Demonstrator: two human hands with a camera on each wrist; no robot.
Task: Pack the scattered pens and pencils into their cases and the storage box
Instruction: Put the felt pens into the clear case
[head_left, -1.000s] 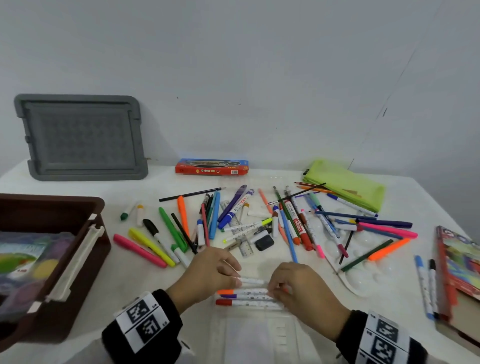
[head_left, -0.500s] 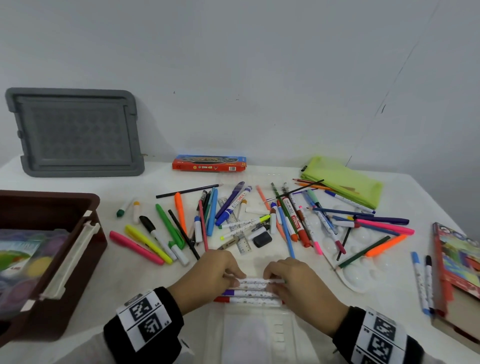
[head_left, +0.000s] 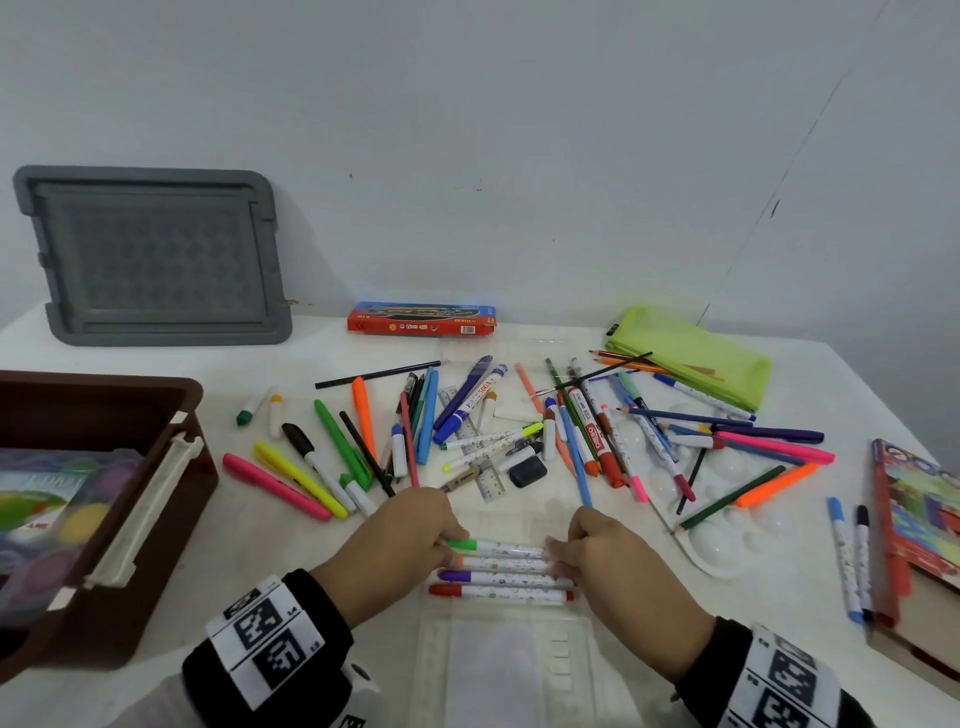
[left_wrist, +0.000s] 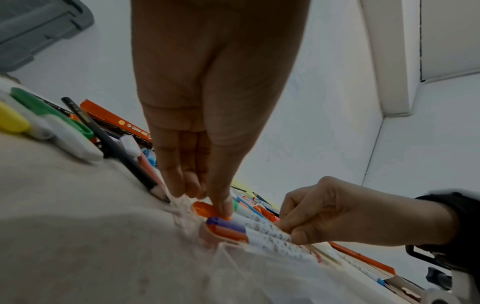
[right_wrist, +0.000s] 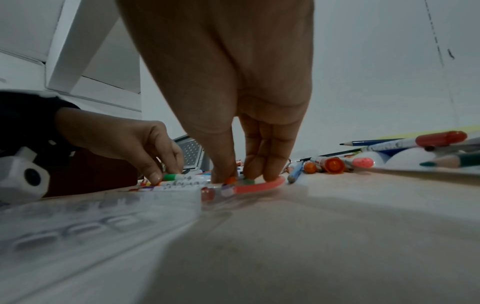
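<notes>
A clear plastic case (head_left: 498, 670) lies at the table's front centre. Across its far end lie a red marker (head_left: 498, 592), a purple marker (head_left: 493, 577) and an orange marker (head_left: 504, 562), side by side. A green-capped marker (head_left: 498, 546) sits just beyond them. My left hand (head_left: 447, 538) pinches its cap end, with the thumb (left_wrist: 223, 207) on the orange cap beside it. My right hand (head_left: 558, 551) pinches the other end between thumb and fingers (right_wrist: 267, 170). Many loose pens and pencils (head_left: 467, 426) lie scattered behind.
The brown storage box (head_left: 197, 415) stands at the left with paint pots inside, its grey lid (head_left: 150, 260) leaning on the wall. A red pencil box (head_left: 421, 318), a green pouch (head_left: 691, 358), a white palette (head_left: 717, 551) and a red carton (head_left: 914, 499) surround the pile.
Both hands have brought the green-capped marker down against the row of three in the case. Its green cap now shows past my left fingers.
</notes>
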